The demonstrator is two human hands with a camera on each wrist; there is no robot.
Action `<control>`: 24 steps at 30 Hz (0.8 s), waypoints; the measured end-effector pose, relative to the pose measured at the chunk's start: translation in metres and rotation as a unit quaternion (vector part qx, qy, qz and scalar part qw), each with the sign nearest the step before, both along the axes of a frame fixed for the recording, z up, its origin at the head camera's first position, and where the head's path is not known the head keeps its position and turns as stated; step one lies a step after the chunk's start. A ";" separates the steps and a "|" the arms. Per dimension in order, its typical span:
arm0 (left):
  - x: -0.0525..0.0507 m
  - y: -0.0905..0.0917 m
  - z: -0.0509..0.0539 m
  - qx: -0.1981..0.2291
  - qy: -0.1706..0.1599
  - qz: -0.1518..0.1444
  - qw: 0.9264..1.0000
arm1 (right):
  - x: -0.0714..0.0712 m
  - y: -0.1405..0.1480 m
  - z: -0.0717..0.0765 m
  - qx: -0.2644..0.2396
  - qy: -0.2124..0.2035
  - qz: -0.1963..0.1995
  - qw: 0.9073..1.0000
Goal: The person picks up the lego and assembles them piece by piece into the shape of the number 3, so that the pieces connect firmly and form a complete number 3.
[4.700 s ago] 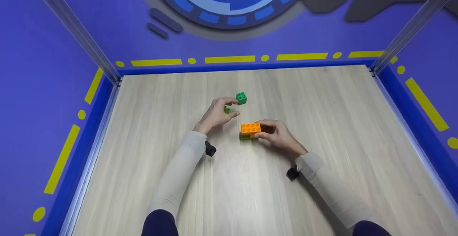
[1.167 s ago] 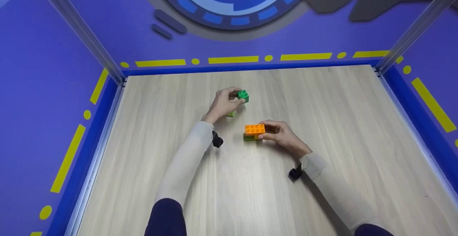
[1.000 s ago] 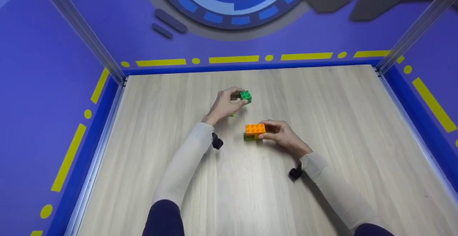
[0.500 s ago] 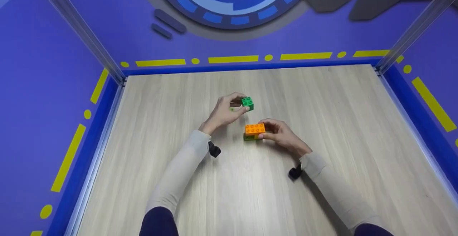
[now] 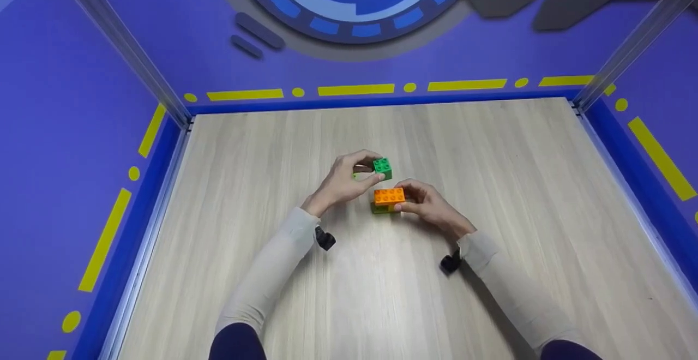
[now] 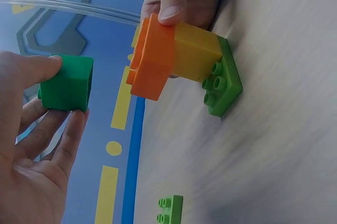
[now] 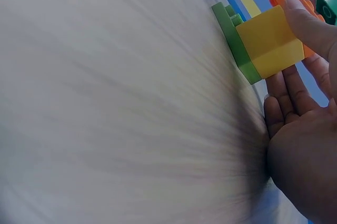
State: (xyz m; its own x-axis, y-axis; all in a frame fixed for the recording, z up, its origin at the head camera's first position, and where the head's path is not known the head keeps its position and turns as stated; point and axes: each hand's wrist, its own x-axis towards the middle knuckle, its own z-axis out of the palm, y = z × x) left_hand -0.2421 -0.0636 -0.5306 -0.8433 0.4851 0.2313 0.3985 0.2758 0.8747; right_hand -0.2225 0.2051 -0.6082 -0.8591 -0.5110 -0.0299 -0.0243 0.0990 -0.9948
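The left hand (image 5: 347, 178) pinches a green brick (image 6: 68, 83) between thumb and fingers, raised off the table and just behind the orange brick (image 5: 389, 196) in the head view. A stack stands on the table: a light green plate (image 6: 225, 82) at the bottom, a yellow brick (image 6: 196, 51) on it, the orange brick on top, overhanging the plate's studs. The right hand (image 5: 434, 208) grips this stack from the right, its thumb on the orange brick. In the left wrist view the green brick (image 5: 383, 168) and the orange one are apart.
A second light green plate (image 6: 170, 210) lies on the wooden table (image 5: 349, 294), mostly hidden behind the left hand in the head view. Blue printed panels (image 5: 349, 71) with metal corner posts enclose the back and sides.
The left hand took hold of the green brick, lifted it and moved it toward the stack, to the right and nearer the person. The right hand has stayed on the stack.
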 end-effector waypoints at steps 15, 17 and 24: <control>0.013 0.007 -0.002 0.015 0.009 -0.029 0.999 | 0.000 0.000 -0.001 -0.001 0.000 0.009 1.000; 0.015 0.010 -0.002 0.011 0.011 -0.033 0.999 | -0.001 0.000 -0.001 -0.002 -0.001 0.010 1.000; 0.019 0.016 -0.002 0.018 0.011 -0.048 0.999 | -0.001 0.001 -0.001 -0.007 0.004 0.015 1.000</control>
State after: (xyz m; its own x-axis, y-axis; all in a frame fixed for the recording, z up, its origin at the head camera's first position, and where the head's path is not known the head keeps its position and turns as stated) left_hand -0.2235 -0.0476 -0.5330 -0.7876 0.5547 0.2681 0.4415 0.2047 0.8736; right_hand -0.2230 0.2062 -0.6092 -0.8431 -0.5375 -0.0145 -0.0360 0.0833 -0.9959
